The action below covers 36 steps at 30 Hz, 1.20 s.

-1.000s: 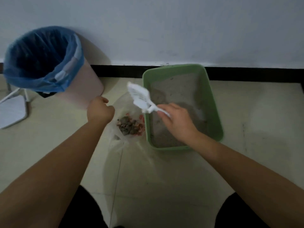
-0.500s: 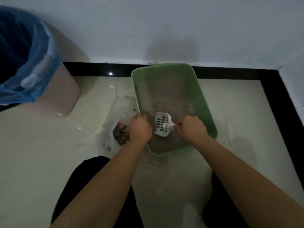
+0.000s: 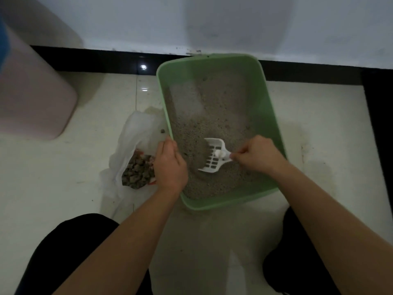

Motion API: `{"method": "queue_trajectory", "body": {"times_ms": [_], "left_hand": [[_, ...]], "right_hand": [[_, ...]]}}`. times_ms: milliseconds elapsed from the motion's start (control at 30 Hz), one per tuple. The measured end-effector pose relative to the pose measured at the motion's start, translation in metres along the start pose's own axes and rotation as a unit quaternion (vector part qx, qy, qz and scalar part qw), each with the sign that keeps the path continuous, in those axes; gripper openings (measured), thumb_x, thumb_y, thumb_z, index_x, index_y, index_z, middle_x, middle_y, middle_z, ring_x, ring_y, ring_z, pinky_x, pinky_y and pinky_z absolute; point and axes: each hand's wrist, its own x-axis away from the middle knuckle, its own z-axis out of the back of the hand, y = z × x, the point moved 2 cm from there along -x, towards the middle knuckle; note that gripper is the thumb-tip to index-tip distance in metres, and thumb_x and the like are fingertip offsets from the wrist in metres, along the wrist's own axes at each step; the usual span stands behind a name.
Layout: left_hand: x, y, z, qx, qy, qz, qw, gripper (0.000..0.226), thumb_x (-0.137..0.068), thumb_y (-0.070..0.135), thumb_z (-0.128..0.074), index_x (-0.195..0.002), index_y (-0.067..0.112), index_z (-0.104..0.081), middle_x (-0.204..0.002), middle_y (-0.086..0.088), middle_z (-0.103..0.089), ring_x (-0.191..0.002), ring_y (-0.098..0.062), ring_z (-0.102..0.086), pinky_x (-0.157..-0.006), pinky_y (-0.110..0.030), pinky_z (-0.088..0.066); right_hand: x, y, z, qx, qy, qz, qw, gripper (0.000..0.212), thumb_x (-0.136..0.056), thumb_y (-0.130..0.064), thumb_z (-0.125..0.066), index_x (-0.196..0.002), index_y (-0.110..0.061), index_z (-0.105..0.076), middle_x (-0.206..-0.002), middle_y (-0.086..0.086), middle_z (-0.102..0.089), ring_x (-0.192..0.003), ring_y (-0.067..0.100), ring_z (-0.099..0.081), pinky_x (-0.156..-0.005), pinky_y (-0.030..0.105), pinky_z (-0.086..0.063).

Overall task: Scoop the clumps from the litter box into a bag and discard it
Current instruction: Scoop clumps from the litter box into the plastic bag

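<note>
Head view. Green litter box (image 3: 270, 116) sits on pale floor tile (image 3: 319, 116), its far end near the black baseboard (image 3: 95, 60). Grey litter (image 3: 212, 116) covers its bottom.

Right hand (image 3: 258, 154) pinches the handle of the white slotted scoop (image 3: 213, 156); the scoop blade rests in the litter at the near part of the box.

Left hand (image 3: 170, 165) lies at the box's left rim with fingers curled; cannot tell whether it clasps the rim or the bag edge.

Clear bag (image 3: 136, 133) lies on the floor, touching the box's left side, with dark clumps (image 3: 138, 172) inside.

Pink bin (image 3: 32, 99) stands far left.
</note>
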Motion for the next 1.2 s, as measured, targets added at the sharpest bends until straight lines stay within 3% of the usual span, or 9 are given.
{"method": "queue_trajectory", "body": {"times_ms": [100, 200, 367, 533, 733, 967, 1067, 1200], "left_hand": [[-0.001, -0.002, -0.002, 0.012, 0.001, 0.002, 1.0, 0.034, -0.1, 0.018, -0.034, -0.104, -0.006, -0.058, -0.087, -0.017, -0.055, -0.073, -0.024, -0.049, -0.065, -0.025, -0.025], [-0.001, -0.005, -0.003, 0.022, 0.009, 0.003, 1.0, 0.032, -0.101, 0.019, -0.034, -0.096, -0.004, -0.056, -0.081, -0.01, -0.05, -0.071, -0.019, -0.043, -0.063, -0.025, -0.022], [-0.001, -0.006, -0.002, 0.028, 0.003, 0.009, 1.0, 0.033, -0.102, 0.022, -0.031, -0.096, 0.002, -0.056, -0.08, -0.005, -0.049, -0.069, -0.018, -0.044, -0.063, -0.027, -0.028], [0.0, -0.003, 0.001, 0.005, 0.007, 0.015, 1.0, 0.035, -0.101, 0.023, -0.031, -0.095, 0.0, -0.057, -0.081, -0.011, -0.055, -0.071, -0.022, -0.049, -0.063, -0.027, -0.026], [0.002, -0.003, 0.002, 0.014, -0.001, 0.023, 1.0, 0.04, -0.101, 0.028, -0.028, -0.105, 0.002, -0.059, -0.092, -0.013, -0.061, -0.081, -0.021, -0.053, -0.07, -0.034, -0.039], [0.004, -0.002, 0.001, 0.014, 0.013, 0.04, 0.999, 0.043, -0.101, 0.032, -0.027, -0.111, 0.006, -0.059, -0.095, -0.01, -0.061, -0.084, -0.019, -0.053, -0.071, -0.03, -0.036], [0.003, 0.0, 0.003, 0.02, -0.001, 0.049, 0.999, 0.042, -0.1, 0.033, -0.027, -0.105, 0.006, -0.059, -0.089, -0.01, -0.059, -0.082, -0.022, -0.053, -0.071, -0.034, -0.039], [0.0, 0.003, 0.014, 0.014, -0.032, 0.048, 0.998, 0.04, -0.104, 0.03, -0.033, -0.105, 0.0, -0.06, -0.092, -0.018, -0.062, -0.086, -0.031, -0.057, -0.077, -0.041, -0.045]], "right_hand": [[0.002, 0.008, -0.033, -0.112, -0.061, -0.036, 0.991, 0.031, -0.091, -0.043, -0.065, -0.079, -0.018, -0.078, -0.053, -0.007, -0.063, -0.044, 0.002, -0.052, -0.049, 0.019, -0.04], [0.001, 0.017, -0.043, -0.213, -0.068, -0.088, 0.971, 0.043, -0.09, -0.044, -0.067, -0.07, -0.006, -0.072, -0.044, -0.006, -0.053, -0.034, 0.004, -0.04, -0.047, 0.023, -0.035], [-0.001, -0.003, -0.052, -0.364, -0.023, -0.106, 0.925, 0.034, -0.094, -0.039, -0.063, -0.074, -0.012, -0.07, -0.059, 0.001, -0.054, -0.051, 0.012, -0.043, -0.051, 0.023, -0.034], [-0.018, -0.053, -0.096, -0.475, 0.027, -0.11, 0.873, 0.044, -0.099, -0.04, -0.052, -0.077, -0.006, -0.067, -0.061, 0.003, -0.052, -0.055, 0.016, -0.042, -0.058, 0.032, -0.034], [-0.067, -0.078, -0.08, -0.509, 0.041, -0.083, 0.856, 0.041, -0.099, -0.044, -0.049, -0.07, -0.02, -0.064, -0.067, 0.004, -0.058, -0.06, 0.018, -0.05, -0.058, 0.033, -0.039], [-0.063, -0.063, -0.079, -0.567, 0.004, -0.031, 0.823, 0.037, -0.096, -0.051, -0.053, -0.081, -0.023, -0.071, -0.06, -0.003, -0.054, -0.049, 0.007, -0.044, -0.047, 0.021, -0.037], [-0.059, -0.048, -0.077, -0.535, 0.013, 0.02, 0.844, 0.042, -0.095, -0.056, -0.051, -0.08, -0.022, -0.071, -0.061, -0.003, -0.054, -0.052, 0.008, -0.045, -0.052, 0.024, -0.038], [-0.058, -0.019, -0.066, -0.46, 0.059, 0.043, 0.885, 0.053, -0.096, -0.055, -0.049, -0.06, -0.018, -0.059, -0.052, -0.006, -0.051, -0.05, 0.008, -0.048, -0.056, 0.024, -0.042]]}}
